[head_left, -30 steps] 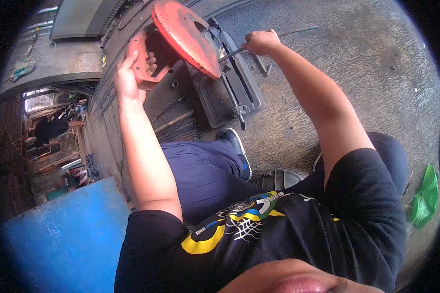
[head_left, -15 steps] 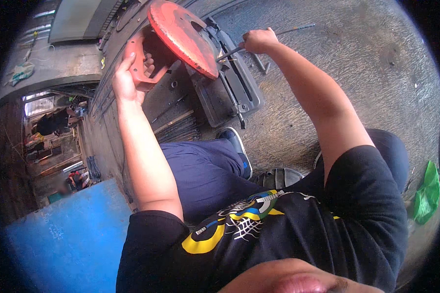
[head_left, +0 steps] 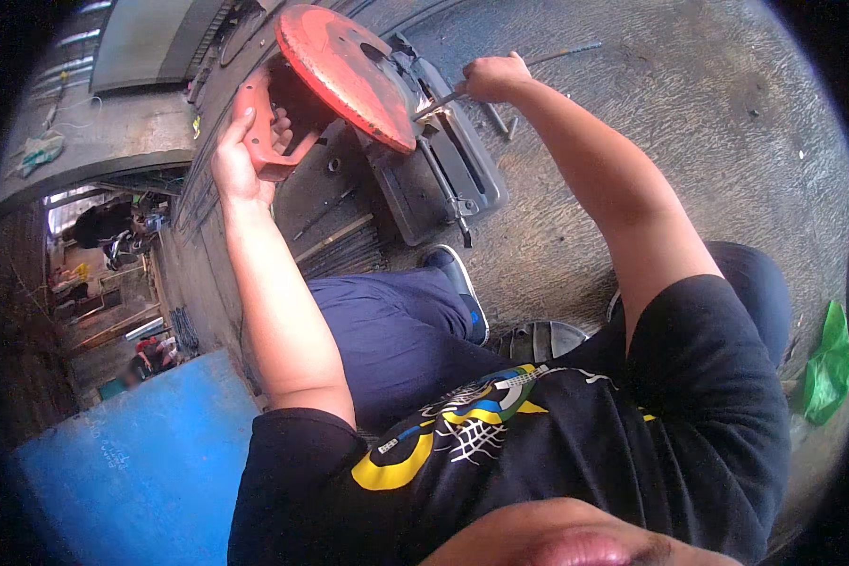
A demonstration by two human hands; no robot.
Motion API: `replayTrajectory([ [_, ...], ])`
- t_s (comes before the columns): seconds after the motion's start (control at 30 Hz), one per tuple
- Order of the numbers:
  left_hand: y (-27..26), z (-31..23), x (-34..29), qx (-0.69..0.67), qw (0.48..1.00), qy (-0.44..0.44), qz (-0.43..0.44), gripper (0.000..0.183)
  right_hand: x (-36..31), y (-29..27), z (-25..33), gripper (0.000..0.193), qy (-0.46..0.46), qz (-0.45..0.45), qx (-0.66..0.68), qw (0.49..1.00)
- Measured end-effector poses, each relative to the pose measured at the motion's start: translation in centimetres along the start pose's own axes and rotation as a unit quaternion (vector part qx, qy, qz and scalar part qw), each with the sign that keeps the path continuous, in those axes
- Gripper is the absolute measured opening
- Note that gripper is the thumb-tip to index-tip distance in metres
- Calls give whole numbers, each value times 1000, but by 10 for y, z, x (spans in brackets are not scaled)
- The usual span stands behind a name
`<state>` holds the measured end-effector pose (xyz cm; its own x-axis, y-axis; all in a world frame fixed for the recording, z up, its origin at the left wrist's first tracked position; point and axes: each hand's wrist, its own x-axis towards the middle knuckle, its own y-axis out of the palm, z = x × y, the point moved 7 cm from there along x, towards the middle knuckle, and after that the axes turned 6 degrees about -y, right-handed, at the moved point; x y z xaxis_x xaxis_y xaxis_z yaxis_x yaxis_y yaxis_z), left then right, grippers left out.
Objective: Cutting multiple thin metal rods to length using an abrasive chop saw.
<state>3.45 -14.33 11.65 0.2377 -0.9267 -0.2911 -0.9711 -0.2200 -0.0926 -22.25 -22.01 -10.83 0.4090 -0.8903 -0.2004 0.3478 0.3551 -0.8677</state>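
Observation:
A chop saw with a worn red-orange blade guard [head_left: 335, 80] stands on the floor ahead of me, on a dark grey base [head_left: 415, 203]. Its red D-shaped handle [head_left: 278, 167] is in my left hand [head_left: 236, 165], fingers wrapped through the loop. My right hand [head_left: 493, 78] is closed around a thin steel rod [head_left: 566, 53], to the right of the guard. One end of the rod reaches the guard's lower edge, where a small bright spot shows; the other sticks out to the right. The guard hides the blade. A clamp screw [head_left: 441, 179] lies along the base.
Several thin dark rods [head_left: 344, 247] lie on the floor left of the base. A short metal piece [head_left: 500, 123] lies just right of it. A blue panel [head_left: 141, 462] stands at lower left, a green plastic bag [head_left: 827, 368] at far right. My shoe [head_left: 457, 288] is near the base.
The whole view has shifted slightly. Both hands keep their grips, and the saw and rod look nearly the same. The spot where the rod meets the guard looks a little brighter.

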Motion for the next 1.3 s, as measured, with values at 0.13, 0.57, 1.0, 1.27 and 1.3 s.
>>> replayTrajectory([
  [0.13, 0, -1, 0, -4, 1000, 1, 5, 33, -1, -2, 2, 43, -10, 2, -6, 1000],
  [0.57, -2, 0, 4, -10, 1000, -4, 13, 30, 0, -2, 2, 43, -16, -5, -10, 1000],
  [1.0, 1, -1, 2, -1, 1000, 3, 14, 39, 2, -3, 1, 41, 1, -3, 0, 1000],
  [1.27, -2, 2, 4, 8, 1000, -7, 19, 41, 1, -3, 2, 42, -10, -2, -4, 1000],
  [1.3, -2, 2, 5, 0, 1000, -10, 23, 41, 1, -2, 2, 42, -13, 1, -15, 1000],
])
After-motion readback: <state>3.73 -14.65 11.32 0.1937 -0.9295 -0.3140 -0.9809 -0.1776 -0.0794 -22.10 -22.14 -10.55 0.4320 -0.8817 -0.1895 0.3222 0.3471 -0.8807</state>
